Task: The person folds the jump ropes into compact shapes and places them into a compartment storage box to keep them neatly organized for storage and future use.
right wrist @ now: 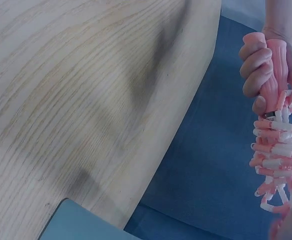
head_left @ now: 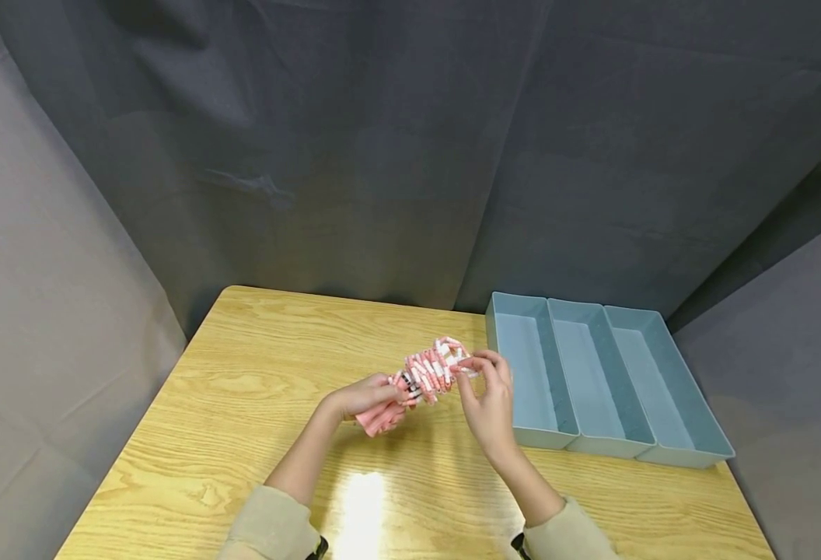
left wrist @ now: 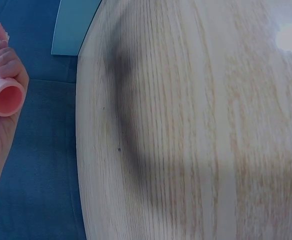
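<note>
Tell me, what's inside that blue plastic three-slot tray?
All three slots of the blue plastic tray show only bare blue floors. The near walls cover a thin strip of each floor; the right hand hides a sliver.

Head view looks down from above; both wrist views sit close, sharing the table [head_left: 242, 404].

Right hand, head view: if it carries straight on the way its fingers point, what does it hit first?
The right hand points up and left, and its fingertips already pinch the end of the beaded jump rope whose handles the left hand holds. Past that, probably bare table, though depth is unclear.
</note>
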Motion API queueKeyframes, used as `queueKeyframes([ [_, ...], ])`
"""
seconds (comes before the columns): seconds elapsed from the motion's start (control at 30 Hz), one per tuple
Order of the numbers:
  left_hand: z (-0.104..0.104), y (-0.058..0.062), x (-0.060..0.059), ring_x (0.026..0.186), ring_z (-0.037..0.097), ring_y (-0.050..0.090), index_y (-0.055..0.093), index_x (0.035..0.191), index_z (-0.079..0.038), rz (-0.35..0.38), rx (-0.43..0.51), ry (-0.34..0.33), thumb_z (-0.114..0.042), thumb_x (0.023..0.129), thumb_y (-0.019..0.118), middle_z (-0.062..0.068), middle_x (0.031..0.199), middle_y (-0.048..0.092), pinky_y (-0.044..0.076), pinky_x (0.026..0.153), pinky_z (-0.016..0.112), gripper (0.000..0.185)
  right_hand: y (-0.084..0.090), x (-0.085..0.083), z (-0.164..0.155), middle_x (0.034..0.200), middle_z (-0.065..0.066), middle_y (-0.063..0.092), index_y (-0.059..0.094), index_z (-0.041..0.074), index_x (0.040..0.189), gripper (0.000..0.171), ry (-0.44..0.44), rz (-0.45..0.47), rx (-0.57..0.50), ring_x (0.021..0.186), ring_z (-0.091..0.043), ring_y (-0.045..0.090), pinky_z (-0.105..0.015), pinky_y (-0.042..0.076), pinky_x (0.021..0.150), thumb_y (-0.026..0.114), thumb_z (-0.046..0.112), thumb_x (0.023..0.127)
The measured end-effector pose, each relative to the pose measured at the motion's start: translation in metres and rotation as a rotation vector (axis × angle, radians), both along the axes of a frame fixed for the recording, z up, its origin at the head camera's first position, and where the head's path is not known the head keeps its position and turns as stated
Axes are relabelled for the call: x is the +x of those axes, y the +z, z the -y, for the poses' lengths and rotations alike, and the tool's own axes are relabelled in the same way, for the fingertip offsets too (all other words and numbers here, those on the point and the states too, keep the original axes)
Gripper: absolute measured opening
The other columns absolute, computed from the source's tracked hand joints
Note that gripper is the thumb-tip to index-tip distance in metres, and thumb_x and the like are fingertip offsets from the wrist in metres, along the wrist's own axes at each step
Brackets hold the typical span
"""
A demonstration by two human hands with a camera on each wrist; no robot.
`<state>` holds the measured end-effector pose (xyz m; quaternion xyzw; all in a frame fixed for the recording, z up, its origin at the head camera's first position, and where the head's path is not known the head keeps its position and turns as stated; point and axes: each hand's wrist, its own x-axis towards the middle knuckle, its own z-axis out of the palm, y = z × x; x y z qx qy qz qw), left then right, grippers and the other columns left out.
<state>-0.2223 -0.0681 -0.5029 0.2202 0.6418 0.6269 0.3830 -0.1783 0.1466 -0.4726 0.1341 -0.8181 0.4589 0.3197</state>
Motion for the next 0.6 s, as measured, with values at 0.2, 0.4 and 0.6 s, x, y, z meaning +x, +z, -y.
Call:
queueKeyframes([
  [0.2,0.0,-0.001,0.0,0.049,0.012,0.05,0.054,0.088,-0.002,-0.01,0.004,-0.005,-0.024,0.091,0.043,0.007,0.064,0.054,0.044,0.046,0.024,0.024,0.0,-0.002,-0.003,0.093,-0.014,0.057,0.062,-0.001,0.083,0.014,0.009,-0.136,0.108,0.089,-0.03,0.051,-0.039,0.041,0.077,0.067,-0.007,0.072],
  [0.4,0.001,-0.002,-0.001,0.048,0.012,0.05,0.053,0.087,-0.002,-0.009,0.01,-0.007,-0.024,0.09,0.044,0.006,0.063,0.054,0.044,0.046,0.023,0.024,0.005,-0.003,-0.007,0.08,-0.008,0.06,0.063,0.002,0.085,0.016,0.015,-0.16,0.21,0.078,-0.024,0.054,-0.034,0.045,0.07,0.068,-0.007,0.072],
  [0.6,0.005,-0.004,-0.001,0.048,0.011,0.049,0.054,0.09,-0.001,-0.026,0.021,-0.029,-0.024,0.093,0.041,0.007,0.064,0.053,0.043,0.045,0.023,0.026,0.014,-0.005,-0.012,0.078,-0.008,0.062,0.059,0.002,0.088,0.017,0.034,-0.141,0.33,0.077,-0.024,0.056,-0.037,0.048,0.064,0.067,-0.005,0.075],
])
